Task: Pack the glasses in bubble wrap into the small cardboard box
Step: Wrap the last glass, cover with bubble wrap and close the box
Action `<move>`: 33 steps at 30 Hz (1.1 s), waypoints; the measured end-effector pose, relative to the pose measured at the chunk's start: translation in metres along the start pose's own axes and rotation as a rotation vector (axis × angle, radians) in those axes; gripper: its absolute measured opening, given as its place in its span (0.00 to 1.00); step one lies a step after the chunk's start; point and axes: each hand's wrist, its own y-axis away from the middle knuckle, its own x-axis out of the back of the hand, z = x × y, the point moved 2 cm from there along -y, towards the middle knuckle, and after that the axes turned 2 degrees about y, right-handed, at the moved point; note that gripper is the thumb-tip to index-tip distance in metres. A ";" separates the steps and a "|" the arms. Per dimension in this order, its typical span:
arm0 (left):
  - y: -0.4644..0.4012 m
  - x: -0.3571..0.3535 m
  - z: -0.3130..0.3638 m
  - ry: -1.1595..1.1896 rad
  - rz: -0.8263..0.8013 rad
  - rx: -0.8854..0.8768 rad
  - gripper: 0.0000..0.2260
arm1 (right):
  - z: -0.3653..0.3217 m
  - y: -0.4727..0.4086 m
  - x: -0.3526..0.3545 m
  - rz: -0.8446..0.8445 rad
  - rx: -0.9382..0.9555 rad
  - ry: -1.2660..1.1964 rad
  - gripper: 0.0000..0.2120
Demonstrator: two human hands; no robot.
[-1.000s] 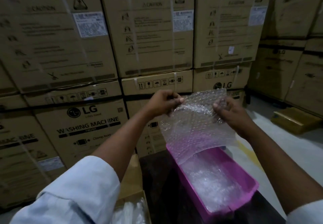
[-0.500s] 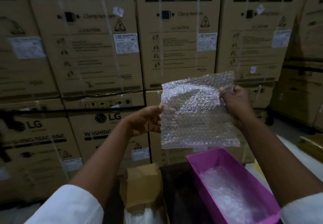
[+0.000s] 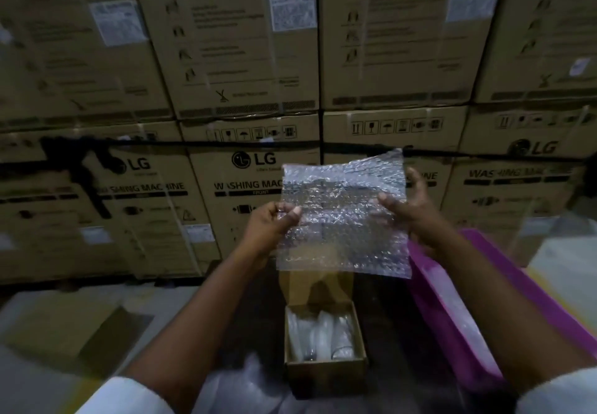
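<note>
The clear square bubble-wrap sheet (image 3: 344,216) hangs at frame centre, pinched at its left edge by the left hand (image 3: 269,224) and its right edge by the right hand (image 3: 408,211); keep it taut and lower it squarely over the wrapped glasses (image 3: 319,336) in the small open brown cardboard box (image 3: 324,371) at lower centre; the magenta plastic tub (image 3: 529,303) sits lower right.

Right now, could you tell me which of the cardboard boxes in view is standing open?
The small cardboard box below the hands, beside the purple tray: its flap is raised and wrapped glasses show inside. The stacked washing machine cartons behind are all closed.
</note>
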 end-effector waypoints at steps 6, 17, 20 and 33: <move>0.015 0.014 0.003 0.014 0.074 -0.038 0.10 | 0.011 0.009 -0.021 -0.028 0.014 0.054 0.52; 0.009 0.033 0.022 -0.348 0.201 -0.293 0.08 | -0.032 -0.001 -0.005 -0.038 0.243 0.394 0.19; 0.007 0.042 0.031 -0.466 0.186 -0.447 0.09 | -0.042 0.001 -0.005 0.004 0.278 0.600 0.11; 0.017 0.024 -0.016 0.091 0.340 -0.200 0.05 | -0.008 0.005 -0.028 0.073 0.167 0.353 0.08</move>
